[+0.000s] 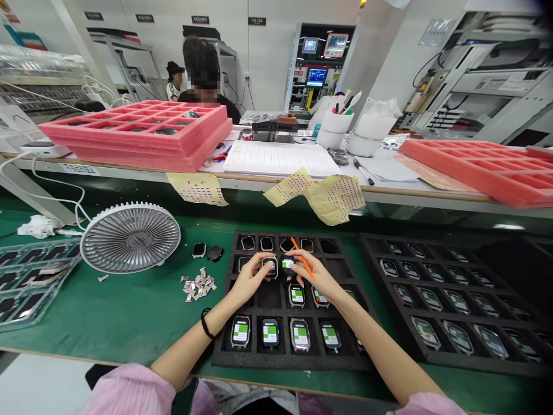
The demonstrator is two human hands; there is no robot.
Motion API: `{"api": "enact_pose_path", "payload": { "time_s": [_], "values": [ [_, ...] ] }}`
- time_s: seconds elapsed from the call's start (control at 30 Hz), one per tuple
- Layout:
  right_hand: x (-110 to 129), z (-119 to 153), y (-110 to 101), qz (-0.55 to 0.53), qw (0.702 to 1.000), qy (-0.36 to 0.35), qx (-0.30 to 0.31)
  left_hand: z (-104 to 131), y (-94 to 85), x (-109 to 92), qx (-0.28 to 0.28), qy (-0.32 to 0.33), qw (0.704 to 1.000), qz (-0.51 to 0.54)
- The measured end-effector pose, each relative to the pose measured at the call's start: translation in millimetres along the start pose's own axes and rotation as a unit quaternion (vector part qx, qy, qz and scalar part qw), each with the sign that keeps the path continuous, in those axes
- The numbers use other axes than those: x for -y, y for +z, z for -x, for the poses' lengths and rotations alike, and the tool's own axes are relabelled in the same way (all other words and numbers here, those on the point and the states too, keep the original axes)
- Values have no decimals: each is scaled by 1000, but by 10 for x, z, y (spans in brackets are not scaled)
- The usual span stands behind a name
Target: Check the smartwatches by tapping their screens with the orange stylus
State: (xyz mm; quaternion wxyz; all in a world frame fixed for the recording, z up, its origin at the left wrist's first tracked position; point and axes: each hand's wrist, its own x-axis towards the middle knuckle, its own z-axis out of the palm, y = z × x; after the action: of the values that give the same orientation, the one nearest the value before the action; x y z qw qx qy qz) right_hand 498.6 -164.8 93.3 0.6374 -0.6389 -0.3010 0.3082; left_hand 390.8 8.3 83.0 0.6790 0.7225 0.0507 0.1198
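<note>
My left hand [254, 276] is closed around the edges of a light-framed smartwatch [270, 268], above the black foam tray [224, 358]. Close beside it, my right hand [314, 273] grips a dark smartwatch [287, 265] whose screen is lit green and white. An orange stick [304, 260], perhaps a pen or pry tool, also sits in the right hand and slants up to the left. Several watches with lit screens rest in the tray's near pockets, such as a watch [241, 332] at the left. Watches in the far row have dark screens.
A grey fan [130, 237] stands left, near a pile of small connector pieces [199, 286] and two loose watch parts [207, 252]. Another foam tray [415, 351] of watches lies right, a clear plastic tray [41, 288] far left. Pink foam trays [142, 147] sit on the shelf.
</note>
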Motion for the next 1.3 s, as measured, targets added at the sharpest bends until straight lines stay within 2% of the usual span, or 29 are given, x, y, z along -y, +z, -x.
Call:
{"api": "enact_pose_path", "payload": {
  "time_s": [0.13,0.3,1.3],
  "values": [
    [-26,-7,-14,6,1000,-3,-7,5,1,-41,4,-14,1000,3],
    [-31,1,-21,8,1000,-9,-20,-3,0,-15,7,4,1000,-10],
    [-30,5,-27,16,999,-38,-34,12,0,-39,4,-13,1000,-10]
  ]
}}
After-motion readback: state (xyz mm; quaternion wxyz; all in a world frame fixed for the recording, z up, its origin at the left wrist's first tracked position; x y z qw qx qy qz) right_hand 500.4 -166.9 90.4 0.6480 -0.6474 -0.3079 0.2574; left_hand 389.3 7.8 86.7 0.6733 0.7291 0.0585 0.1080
